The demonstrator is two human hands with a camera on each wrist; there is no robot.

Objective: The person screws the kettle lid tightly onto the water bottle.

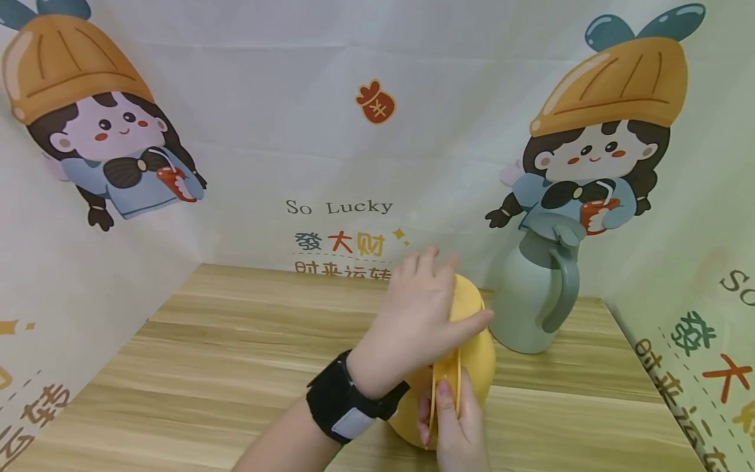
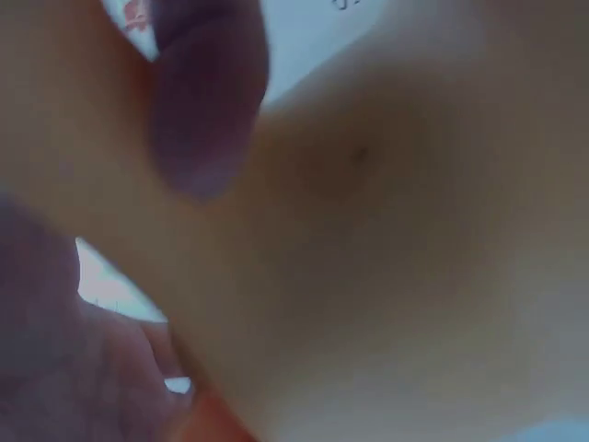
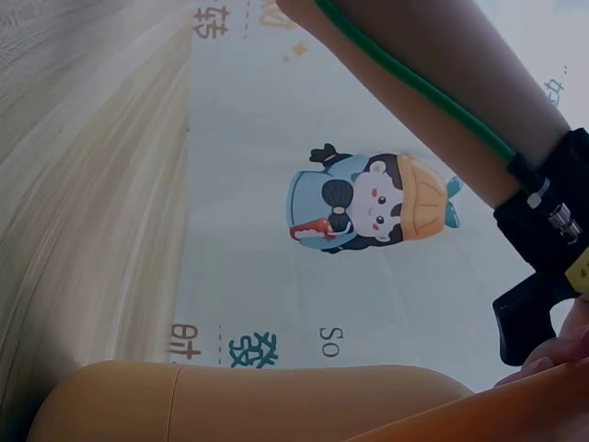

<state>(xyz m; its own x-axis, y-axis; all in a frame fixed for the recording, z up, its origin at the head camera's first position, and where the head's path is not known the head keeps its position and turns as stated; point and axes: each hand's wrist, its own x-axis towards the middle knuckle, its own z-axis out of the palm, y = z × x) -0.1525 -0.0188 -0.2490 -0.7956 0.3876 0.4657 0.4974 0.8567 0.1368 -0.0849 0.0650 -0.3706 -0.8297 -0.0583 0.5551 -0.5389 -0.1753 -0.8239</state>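
A yellow jug point(image 1: 480, 360) with a loop handle point(image 1: 451, 368) stands at the front of the wooden table, right of the middle. My right hand point(image 1: 457, 426) grips that handle from the near side. Over the jug's top lies my left hand point(image 1: 409, 321), fingers stretched away from me and thumb spread to the right. It covers much of the jug's upper part, so I cannot tell how the lid sits. In the left wrist view the jug point(image 2: 386, 276) is a close blur; its smooth side point(image 3: 276, 403) shows in the right wrist view.
A grey-green jug point(image 1: 527, 305) with a dark handle stands behind and right of the yellow one. The wooden table point(image 1: 206, 373) meets printed cloth walls point(image 1: 265, 131) at the back and both sides. My left wrist wears a black band point(image 1: 348, 396).
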